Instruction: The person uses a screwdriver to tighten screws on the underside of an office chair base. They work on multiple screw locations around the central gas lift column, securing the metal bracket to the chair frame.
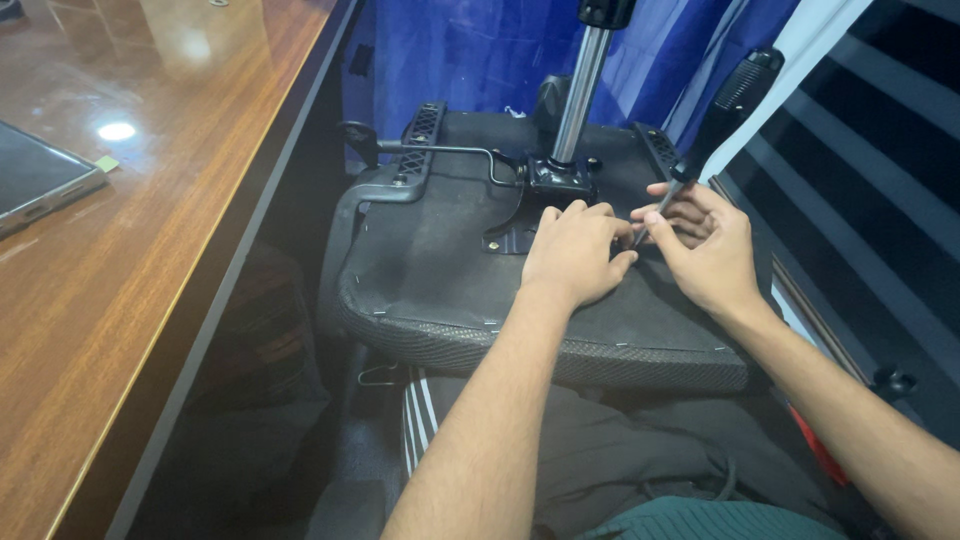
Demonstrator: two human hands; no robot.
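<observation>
Two forearms reach over one upturned chair seat (440, 290) lying on the lap beside one wooden table (130, 230); left hand (575, 255) presses flat, fingers curled; right hand (705, 245) clamps one black-handled screwdriver (715, 120), tip between both hands.

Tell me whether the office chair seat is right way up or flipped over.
Flipped over. The chair seat shows its black underside, with the gas-lift column pointing up and both hands working at the mounting plate.
</observation>
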